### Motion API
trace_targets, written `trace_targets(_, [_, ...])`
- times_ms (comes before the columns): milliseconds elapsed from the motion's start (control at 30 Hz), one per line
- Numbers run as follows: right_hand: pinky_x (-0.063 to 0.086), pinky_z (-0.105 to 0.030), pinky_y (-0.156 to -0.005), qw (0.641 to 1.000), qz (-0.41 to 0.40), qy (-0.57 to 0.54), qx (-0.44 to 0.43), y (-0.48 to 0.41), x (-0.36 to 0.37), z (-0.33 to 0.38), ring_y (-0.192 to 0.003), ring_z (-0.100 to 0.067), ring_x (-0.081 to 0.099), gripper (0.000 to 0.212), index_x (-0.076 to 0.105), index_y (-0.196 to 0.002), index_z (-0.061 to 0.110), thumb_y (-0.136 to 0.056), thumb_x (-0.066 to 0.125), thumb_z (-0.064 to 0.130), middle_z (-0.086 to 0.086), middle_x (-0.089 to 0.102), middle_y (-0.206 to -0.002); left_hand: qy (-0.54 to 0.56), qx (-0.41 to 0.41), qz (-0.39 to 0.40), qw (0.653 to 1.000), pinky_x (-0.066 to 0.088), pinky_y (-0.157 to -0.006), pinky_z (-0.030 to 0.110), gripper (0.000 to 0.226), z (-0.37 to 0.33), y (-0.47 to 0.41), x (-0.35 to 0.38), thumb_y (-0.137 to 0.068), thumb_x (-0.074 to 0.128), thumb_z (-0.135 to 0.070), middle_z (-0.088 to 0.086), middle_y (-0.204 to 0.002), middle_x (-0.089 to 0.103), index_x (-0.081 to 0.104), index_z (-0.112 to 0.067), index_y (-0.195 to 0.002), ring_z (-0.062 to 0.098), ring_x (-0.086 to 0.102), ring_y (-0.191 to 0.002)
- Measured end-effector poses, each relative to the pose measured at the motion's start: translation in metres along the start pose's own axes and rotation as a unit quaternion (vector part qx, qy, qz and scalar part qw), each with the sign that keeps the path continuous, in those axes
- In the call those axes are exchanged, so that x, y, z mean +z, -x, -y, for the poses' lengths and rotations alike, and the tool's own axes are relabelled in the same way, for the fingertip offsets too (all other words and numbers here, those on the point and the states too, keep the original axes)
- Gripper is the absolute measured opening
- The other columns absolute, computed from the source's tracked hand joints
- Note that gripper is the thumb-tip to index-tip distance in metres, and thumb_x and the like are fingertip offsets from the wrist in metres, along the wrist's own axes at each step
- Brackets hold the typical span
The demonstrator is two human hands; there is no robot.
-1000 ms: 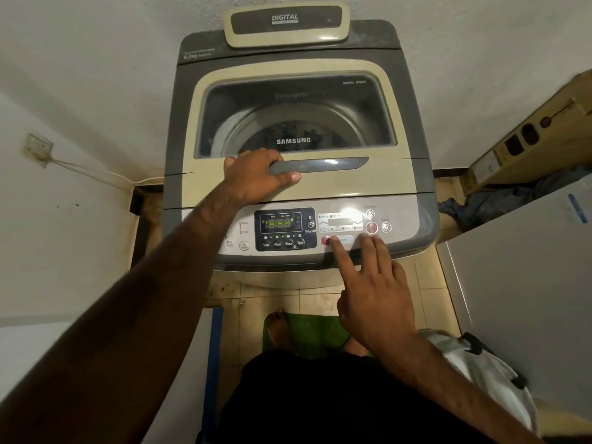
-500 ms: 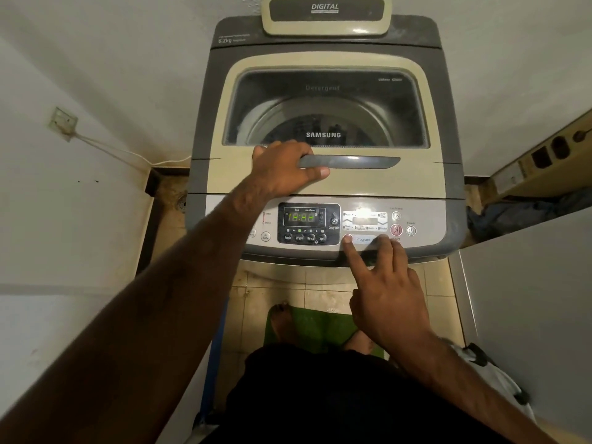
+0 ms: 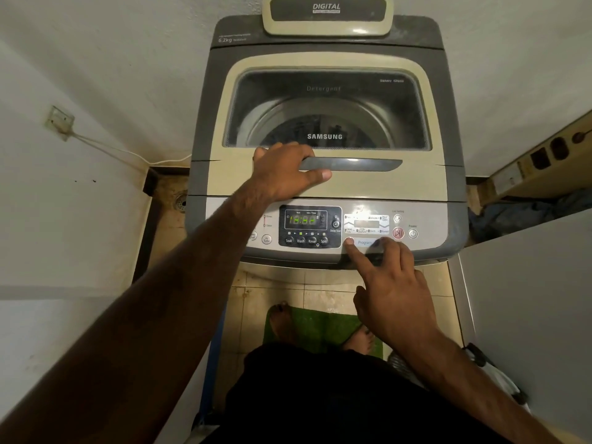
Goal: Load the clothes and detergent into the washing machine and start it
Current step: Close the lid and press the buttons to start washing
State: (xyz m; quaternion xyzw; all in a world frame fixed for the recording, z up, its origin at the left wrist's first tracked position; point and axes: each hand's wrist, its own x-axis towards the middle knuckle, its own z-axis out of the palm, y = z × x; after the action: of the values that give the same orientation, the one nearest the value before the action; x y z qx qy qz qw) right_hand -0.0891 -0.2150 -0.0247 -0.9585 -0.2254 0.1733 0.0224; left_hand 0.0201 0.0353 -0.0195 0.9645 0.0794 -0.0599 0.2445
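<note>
Top-loading washing machine (image 3: 323, 187) stands against the far wall, lid (image 3: 326, 184) down, control panel (image 3: 320, 230) along its near edge. Left hand (image 3: 283, 173) rests on the lid, fingers curled over the left end of the grey lid handle (image 3: 350, 164), thumb lying along the lid below it; more a resting hold than a clamp. Right hand (image 3: 392, 290) is at the panel, index finger (image 3: 354, 251) extended with its tip on the left end of the Program button (image 3: 365, 242), other fingers loosely spread and holding nothing. The red start/pause button (image 3: 398, 233) lies just right of and slightly beyond that fingertip, so the right hand is clearly the nearer one; likely a short shift right along the panel's long axis. Display (image 3: 302, 220) glows green, digits hard to read. Clothes and detergent cannot be made out through the dark lid window (image 3: 326, 110); the right hand's middle fingers blur over the panel edge.
</note>
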Motion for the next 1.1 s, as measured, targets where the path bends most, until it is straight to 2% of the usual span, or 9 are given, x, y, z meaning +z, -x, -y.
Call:
trace_targets(200, [0.059,-0.051,-0.087,1.000,-0.012,-0.014,-0.001,-0.0046,-0.0027,-0.0014,-0.134,-0.039,0.042,0.082,0.042,-0.155,0.033,-0.080,0.075,0.031,-0.021,0.045,-0.140,0.000,-0.002,0.006,1.000,0.029,-0.106,0.047,0.029,0.0000,0.0006,0.0003,-0.091,0.057,-0.061,-0.011,-0.101,0.053,0.055,-0.033,-0.098,0.014,0.049,-0.104])
trace_targets(400, [0.059,-0.050,-0.091,1.000,-0.012,-0.004,-0.006,-0.0013,-0.0049,-0.0002,-0.137,-0.039,0.042,0.086,0.037,-0.158,0.034,-0.081,0.076,0.034,-0.021,0.044,-0.145,0.000,-0.001,0.014,1.000,0.029,-0.107,0.048,0.029,0.0001,0.0008,-0.0012,-0.090,0.057,-0.063,-0.011,-0.101,0.054,0.054,-0.035,-0.097,0.019,0.054,-0.110])
trace_targets(867, [0.059,-0.048,-0.092,1.000,-0.004,-0.001,0.002,-0.0031,-0.0098,0.0035,-0.138,-0.036,0.042,0.080,0.035,-0.157,0.037,-0.086,0.072,0.042,-0.018,0.043,-0.148,-0.003,0.004,0.014,1.000,0.030,-0.104,0.046,0.030,0.0023,0.0000,-0.0001,-0.090,0.057,-0.063,-0.011,-0.101,0.053,0.054,-0.035,-0.098,0.017,0.051,-0.108])
trace_targets(1100, [0.061,-0.049,-0.088,1.000,-0.008,-0.027,0.006,-0.0055,-0.0100,0.0020,-0.136,-0.034,0.041,0.077,0.043,-0.154,0.039,-0.083,0.074,0.037,-0.016,0.045,-0.144,-0.013,0.009,0.009,1.000,0.032,-0.103,0.046,0.030,0.0054,-0.0014,0.0026,-0.090,0.055,-0.064,-0.012,-0.100,0.052,0.053,-0.035,-0.098,0.017,0.051,-0.108])
